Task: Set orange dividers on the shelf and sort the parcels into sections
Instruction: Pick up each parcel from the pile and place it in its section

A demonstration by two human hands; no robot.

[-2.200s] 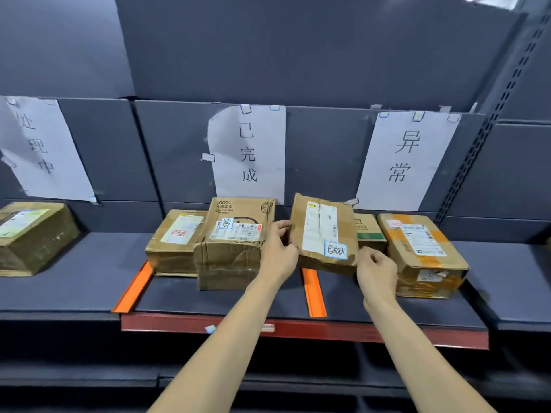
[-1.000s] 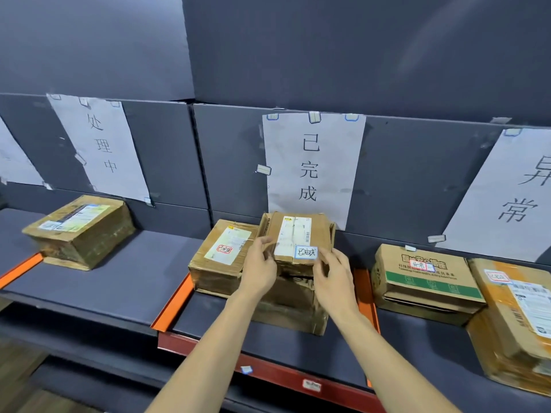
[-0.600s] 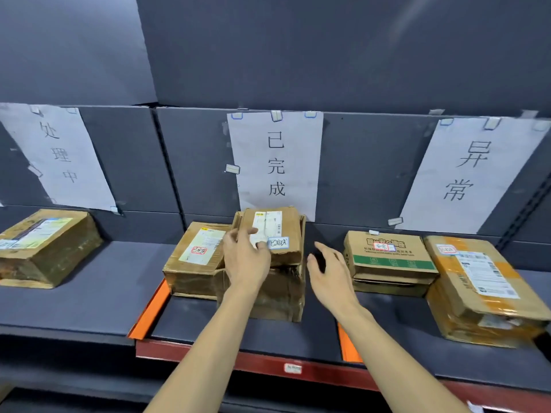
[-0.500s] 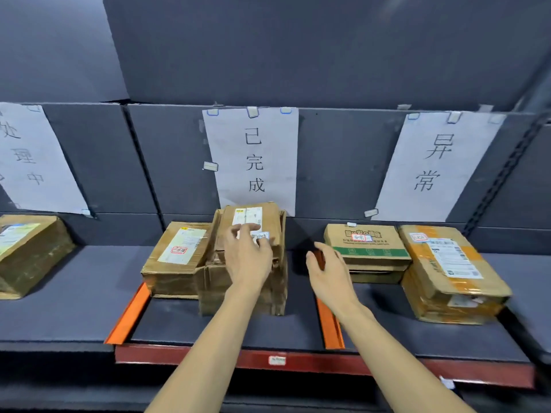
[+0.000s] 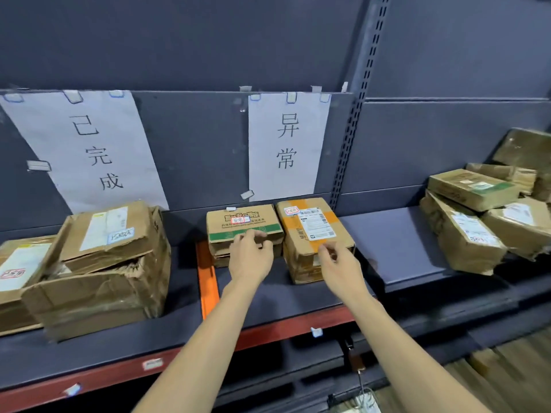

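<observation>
left hand [image 5: 250, 257] – fingers loosely curled at front edge of green-striped parcel [image 5: 243, 225], grip unclear | right hand [image 5: 338, 265] – relaxed, empty, before orange-taped parcel [image 5: 310, 231] | orange divider [image 5: 206, 281] lay on shelf [image 5: 393, 248], left of both

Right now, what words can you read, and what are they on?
"已完成": left paper sign.
"异常": right paper sign.
Small sticker on the flat parcel: handwritten, too blurred.
Print on the green-striped box: too blurred.
Shipping label on the orange-taped box: too small.
</observation>
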